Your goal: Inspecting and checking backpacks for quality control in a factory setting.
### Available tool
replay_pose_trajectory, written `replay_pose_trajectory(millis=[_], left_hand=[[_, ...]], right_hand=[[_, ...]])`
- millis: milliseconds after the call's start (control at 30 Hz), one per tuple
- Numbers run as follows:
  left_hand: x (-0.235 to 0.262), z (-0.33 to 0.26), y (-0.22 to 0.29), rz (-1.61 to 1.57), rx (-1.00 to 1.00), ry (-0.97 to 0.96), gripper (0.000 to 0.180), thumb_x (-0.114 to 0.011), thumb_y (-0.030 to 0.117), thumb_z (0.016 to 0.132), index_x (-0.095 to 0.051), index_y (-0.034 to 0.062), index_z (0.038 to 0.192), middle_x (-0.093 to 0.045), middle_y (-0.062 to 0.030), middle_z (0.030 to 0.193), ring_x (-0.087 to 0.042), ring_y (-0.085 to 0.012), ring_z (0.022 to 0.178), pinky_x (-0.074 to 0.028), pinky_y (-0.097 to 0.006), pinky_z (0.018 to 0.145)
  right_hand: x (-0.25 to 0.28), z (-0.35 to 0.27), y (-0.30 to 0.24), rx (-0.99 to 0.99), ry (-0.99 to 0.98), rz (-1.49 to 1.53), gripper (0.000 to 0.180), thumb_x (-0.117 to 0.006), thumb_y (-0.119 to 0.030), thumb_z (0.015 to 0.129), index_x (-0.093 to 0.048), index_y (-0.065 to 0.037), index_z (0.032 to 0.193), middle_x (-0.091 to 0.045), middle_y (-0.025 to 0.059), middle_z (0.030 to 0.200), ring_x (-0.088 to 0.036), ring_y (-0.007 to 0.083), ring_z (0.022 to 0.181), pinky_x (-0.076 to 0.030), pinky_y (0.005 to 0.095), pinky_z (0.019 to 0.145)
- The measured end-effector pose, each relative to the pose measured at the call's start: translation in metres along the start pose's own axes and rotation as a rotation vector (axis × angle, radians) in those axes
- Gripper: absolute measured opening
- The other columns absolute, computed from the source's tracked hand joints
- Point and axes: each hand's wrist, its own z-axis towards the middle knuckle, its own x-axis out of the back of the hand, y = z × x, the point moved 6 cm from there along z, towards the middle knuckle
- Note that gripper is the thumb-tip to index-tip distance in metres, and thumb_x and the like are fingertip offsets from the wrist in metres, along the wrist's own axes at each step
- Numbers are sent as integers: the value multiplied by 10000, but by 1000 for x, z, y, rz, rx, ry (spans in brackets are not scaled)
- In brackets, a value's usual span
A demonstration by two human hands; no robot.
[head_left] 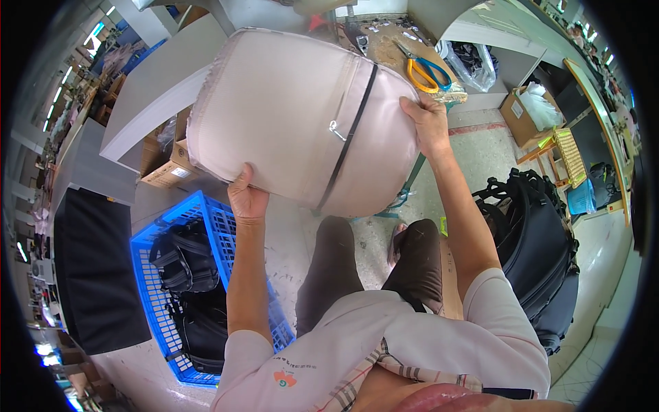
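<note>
Stretched between both hands is a large, rounded piece of pale pinkish-beige fabric point(274, 110), which looks like a sewn bag panel. A black zipper strip point(360, 110) runs across it toward the right, and a small silver zipper pull point(335, 130) lies on it. My left hand point(247, 198) grips the lower left edge, thumb on top and fingers hidden underneath. At the upper right edge, my right hand point(429, 123) pinches the fabric with its thumb on the surface. Scissors point(422, 74) with orange and blue handles lie on the worktop just beyond my right hand.
A cluttered worktop point(384, 44) stands ahead. At my left, a blue plastic crate point(154, 295) holds black bags, near a cardboard box point(168, 165). Black backpacks point(539, 240) stand on the floor at my right. Farther right are another cardboard box point(518, 123) and a wooden stool point(566, 158).
</note>
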Motion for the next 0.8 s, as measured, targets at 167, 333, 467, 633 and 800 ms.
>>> replay_pose_trajectory(millis=[167, 333, 467, 633, 800], left_hand=[[-1, -1, -12, 19, 21, -10, 438, -625, 66, 723, -467, 43, 1130, -521, -57, 1108, -469, -214, 1043, -347, -368, 940], [-3, -2, -22, -9, 50, -9, 429, -607, 39, 724, -465, 38, 1129, -523, -63, 1101, -472, -215, 1038, -349, -367, 937], [-6, -9, -31, -34, 87, 33, 397, -574, 3, 726, -478, 32, 1110, -531, -68, 1078, -481, -219, 1016, -360, -360, 923], [39, -71, -17, 238, 400, 296, 631, -535, 449, 770, -346, 55, 1226, -390, -141, 1237, -348, -288, 1151, -293, -541, 904], [-41, -149, 12, 306, 322, 185, 761, -523, 580, 713, -347, 29, 1206, -482, -158, 1112, -435, -283, 1050, -364, -525, 841]], right_hand=[[20, -7, 3, -8, 53, -23, 64, -591, -47, 731, -582, 13, 710, -558, 26, 640, -470, 63, 516, -384, 207, 463], [24, -17, -7, -25, 30, -71, 116, -592, -70, 756, -600, 28, 816, -573, 16, 687, -492, 61, 557, -403, 195, 517], [35, -21, -11, 26, 28, -149, 102, -590, -77, 759, -595, 18, 795, -547, -11, 687, -453, 43, 586, -372, 182, 536], [-45, -86, -69, 454, -216, -585, 134, -613, -96, 717, -543, 17, 729, -491, 16, 619, -416, 97, 534, -325, 215, 480], [-141, -205, -75, 1038, -912, -656, 203, -601, -32, 603, -561, 27, 793, -504, 65, 684, -489, 191, 571, -386, 252, 464]])
